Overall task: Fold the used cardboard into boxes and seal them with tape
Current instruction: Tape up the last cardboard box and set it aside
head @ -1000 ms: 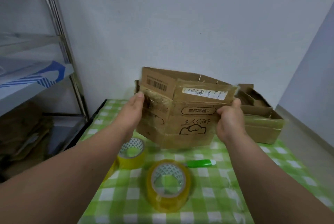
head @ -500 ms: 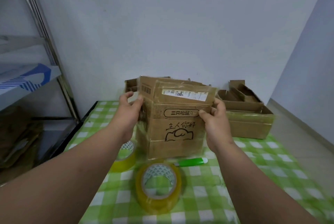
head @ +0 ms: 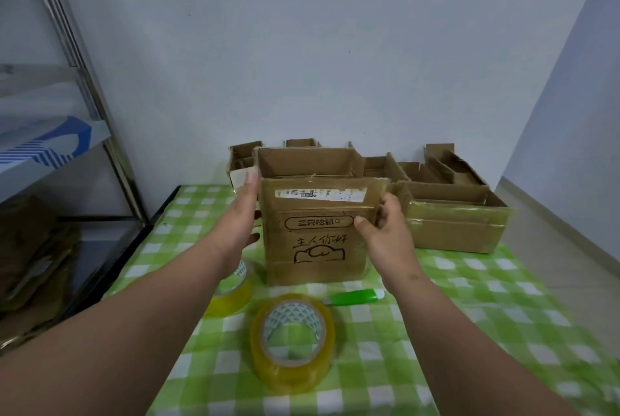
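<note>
Bench (head: 503, 298): green-and-white checked cloth cover. Upright open-topped cardboard box (head: 315, 238) at centre. Two yellow tape rolls: one (head: 292, 342) near front, one (head: 231, 291) left of box. Green-handled cutter (head: 355, 297) just in front of box. Open cardboard boxes (head: 456, 224) along rear and right.

- Cardboard box (head: 315, 231) upright on table (head: 503, 315), centre; left hand (head: 240, 221) at its left side, right hand (head: 385, 234) at its right.
- Two tape rolls (head: 292, 342) (head: 231, 291) and cutter (head: 355, 297) before it.
- Other boxes (head: 453, 221) behind and right.
- Shelf rack (head: 67, 46) left of table.
</note>
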Motion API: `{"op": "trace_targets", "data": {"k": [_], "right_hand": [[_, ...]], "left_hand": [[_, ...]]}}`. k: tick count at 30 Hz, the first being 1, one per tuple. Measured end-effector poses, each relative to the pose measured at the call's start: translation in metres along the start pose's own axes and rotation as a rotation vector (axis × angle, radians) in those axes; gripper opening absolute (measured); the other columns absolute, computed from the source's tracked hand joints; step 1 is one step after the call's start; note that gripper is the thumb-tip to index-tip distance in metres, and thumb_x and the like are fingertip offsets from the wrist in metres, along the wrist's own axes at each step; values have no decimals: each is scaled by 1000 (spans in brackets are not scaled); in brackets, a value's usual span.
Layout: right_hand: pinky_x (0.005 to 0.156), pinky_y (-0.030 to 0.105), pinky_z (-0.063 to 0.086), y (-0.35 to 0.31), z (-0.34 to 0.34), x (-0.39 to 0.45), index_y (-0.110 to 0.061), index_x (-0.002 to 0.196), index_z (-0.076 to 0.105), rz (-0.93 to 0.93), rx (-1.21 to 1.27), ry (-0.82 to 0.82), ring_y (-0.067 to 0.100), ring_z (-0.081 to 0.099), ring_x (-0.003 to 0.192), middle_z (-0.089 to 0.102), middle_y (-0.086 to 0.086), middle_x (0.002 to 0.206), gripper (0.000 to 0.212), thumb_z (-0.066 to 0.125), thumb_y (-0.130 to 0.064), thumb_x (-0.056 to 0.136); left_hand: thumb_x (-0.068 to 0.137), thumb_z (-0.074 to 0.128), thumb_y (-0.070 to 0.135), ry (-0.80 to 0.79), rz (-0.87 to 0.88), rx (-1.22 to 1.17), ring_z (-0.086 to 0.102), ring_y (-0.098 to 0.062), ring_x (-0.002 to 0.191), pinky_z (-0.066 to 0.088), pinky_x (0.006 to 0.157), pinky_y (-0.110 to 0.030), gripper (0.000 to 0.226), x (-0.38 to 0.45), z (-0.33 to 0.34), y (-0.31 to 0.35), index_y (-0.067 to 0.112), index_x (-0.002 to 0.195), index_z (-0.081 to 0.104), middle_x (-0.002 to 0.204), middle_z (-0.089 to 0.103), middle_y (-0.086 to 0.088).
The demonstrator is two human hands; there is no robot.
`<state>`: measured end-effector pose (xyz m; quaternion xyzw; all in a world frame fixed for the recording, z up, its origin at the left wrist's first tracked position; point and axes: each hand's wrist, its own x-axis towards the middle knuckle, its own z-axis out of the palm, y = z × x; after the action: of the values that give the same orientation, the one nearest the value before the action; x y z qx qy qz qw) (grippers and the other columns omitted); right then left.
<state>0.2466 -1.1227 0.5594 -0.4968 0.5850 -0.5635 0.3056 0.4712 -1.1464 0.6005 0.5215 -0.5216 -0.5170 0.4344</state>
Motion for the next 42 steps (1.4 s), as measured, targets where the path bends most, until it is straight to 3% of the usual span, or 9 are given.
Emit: {"op": "trace_targets", "data": {"k": [4,8,17,20,25,30,32,35,42], "right_hand": [[101,44,49,-6,-3,-3,-47,129,49,-43,-20,-9,15,57,116,52,-3,131,51,66,-18,90],[102,42,47,-9,-11,-8,-35,129,54,-10,-95,-61,16,52,111,42,-1,126,45,68,-18,90],[99,30,32,-25,-18,-21,-34,123,60,35,-17,-121,11,44,123,41,-3,137,40,59,-55,90],[97,29,31,-28,-18,-19,-42,102,57,12,-20,-90,11,45,116,42,-3,130,9,55,-48,96],[111,47,40,-18,-12,-9,-40,141,34,-55,-61,13,19,42,134,35,-7,150,79,69,-62,74],[116,48,31,-22,-10,2,-51,151,15,18,1,-211,15,37,140,36,-10,154,104,74,-61,66],[113,48,36,-27,-9,3,-44,146,35,46,8,-231,17,42,135,37,-9,148,97,75,-61,59],[108,46,41,-34,-10,0,-33,103,57,71,27,-233,21,50,125,42,-1,140,48,73,-51,61],[110,46,36,-24,-15,-3,-33,120,53,148,127,-200,16,49,126,48,-4,140,67,65,-68,64]], "left_hand": [[65,30,97,-30,150,93,38,-22,140,33,113,-55,86,-8,1,4,57,141,27,152,39,10],[75,44,77,-26,84,202,39,-25,138,31,115,-50,85,-13,-4,-1,35,147,35,154,36,6],[75,48,73,-8,160,214,50,-14,121,42,107,-42,44,-22,-8,-11,46,109,57,138,51,7],[78,47,71,-2,172,241,53,-11,116,44,104,-40,41,-20,-10,-12,44,107,58,135,53,6],[91,52,57,2,198,232,55,-5,112,47,101,-37,18,-18,-12,-14,46,100,62,133,55,6],[84,49,66,-21,169,209,53,-8,116,45,104,-41,31,-16,-13,-12,47,104,62,134,53,8],[82,47,70,-19,145,164,51,-10,120,46,102,-40,37,-17,-13,-11,47,108,61,134,53,11],[81,40,74,-10,95,85,52,-9,120,46,101,-38,56,-16,-12,-11,40,122,58,127,57,16],[93,39,67,52,76,56,55,-10,114,45,100,-36,38,-15,-6,-6,40,110,59,115,59,16]]}}
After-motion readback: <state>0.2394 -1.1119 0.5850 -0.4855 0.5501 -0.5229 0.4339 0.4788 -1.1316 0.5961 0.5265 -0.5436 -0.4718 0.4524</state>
